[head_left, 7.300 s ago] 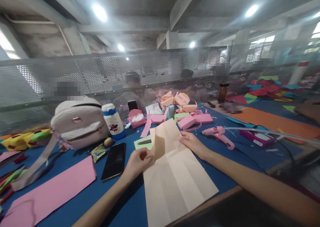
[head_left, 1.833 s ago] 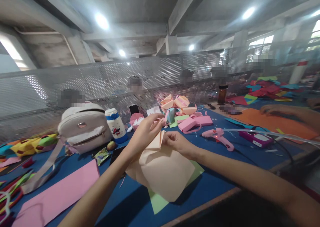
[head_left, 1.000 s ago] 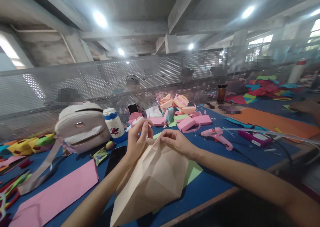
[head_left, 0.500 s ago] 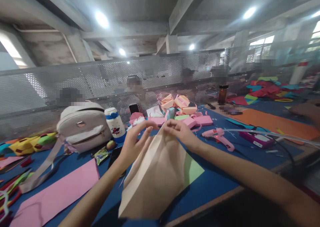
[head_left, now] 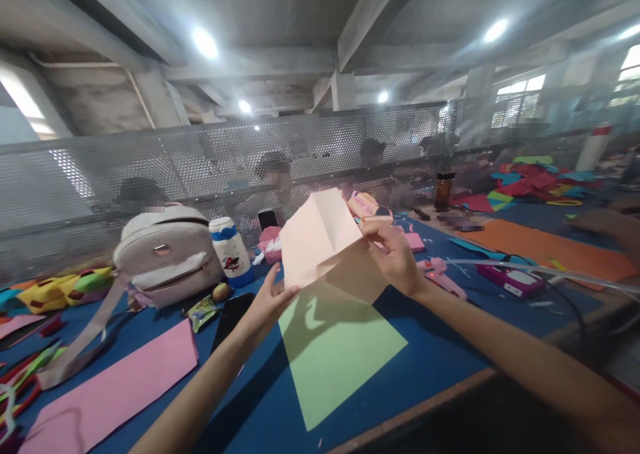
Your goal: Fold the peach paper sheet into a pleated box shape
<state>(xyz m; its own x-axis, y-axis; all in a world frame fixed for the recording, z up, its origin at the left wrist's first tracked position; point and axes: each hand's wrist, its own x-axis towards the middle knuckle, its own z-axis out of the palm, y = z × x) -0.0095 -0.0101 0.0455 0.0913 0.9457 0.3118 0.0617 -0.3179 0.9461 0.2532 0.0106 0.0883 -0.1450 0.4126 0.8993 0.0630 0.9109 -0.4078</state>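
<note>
Spreading across the lower half of the frame, the blue table (head_left: 440, 367) carries everything else I see. On it, at lower left, lies a long pink sheet (head_left: 110, 394), and at lower centre a light green sheet (head_left: 340, 354) lies flat, with the shadow of my hands falling on its upper part. At centre left stands a pale backpack (head_left: 165, 254), its strap trailing toward the lower left corner; just right of it is a white bottle with a blue band (head_left: 229, 249).

Above the green sheet, in the middle of the frame, I hold up a folded peach paper (head_left: 320, 237), lifted clear of the table and tilted with its creased face toward me. My right hand (head_left: 397, 261) is closed on its right edge, thumb and fingers pinching the fold. My left hand (head_left: 270, 304) sits below its lower left corner with fingers stretched out and open, the tips touching the paper's bottom edge rather than gripping it.

Beside my left wrist a black phone (head_left: 231, 311) lies face up. Behind my right hand a pink glue gun (head_left: 443, 277) rests on the table, partly hidden. Next to the phone, toward the left, sits a small snack wrapper (head_left: 201, 311).
</note>
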